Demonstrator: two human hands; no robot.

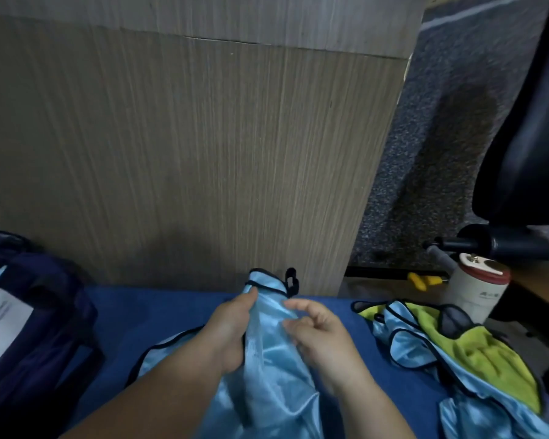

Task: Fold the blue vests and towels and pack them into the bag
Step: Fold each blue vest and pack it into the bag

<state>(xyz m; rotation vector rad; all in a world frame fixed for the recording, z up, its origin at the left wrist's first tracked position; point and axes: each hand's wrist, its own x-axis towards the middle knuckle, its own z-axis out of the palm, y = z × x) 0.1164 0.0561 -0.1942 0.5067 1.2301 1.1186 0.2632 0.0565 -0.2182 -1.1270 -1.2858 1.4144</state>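
Note:
A light blue satin vest (271, 369) with black trim is bunched up in front of me on the blue surface (159, 312). My left hand (229, 331) grips its upper part, thumb near the top strap. My right hand (320, 334) pinches the fabric just to the right, fingers curled. A pile of more blue vests (409, 346) and a yellow-green towel (476, 353) lies at the right. The dark navy bag (35, 315) stands open at the left, with a white paper and some light blue cloth inside.
A wood-grain panel (187, 153) rises directly behind the blue surface. At the right stand a white cylindrical container with a red lid rim (476, 286), a yellow object (423, 280), and a dark office chair (526, 137) on grey carpet.

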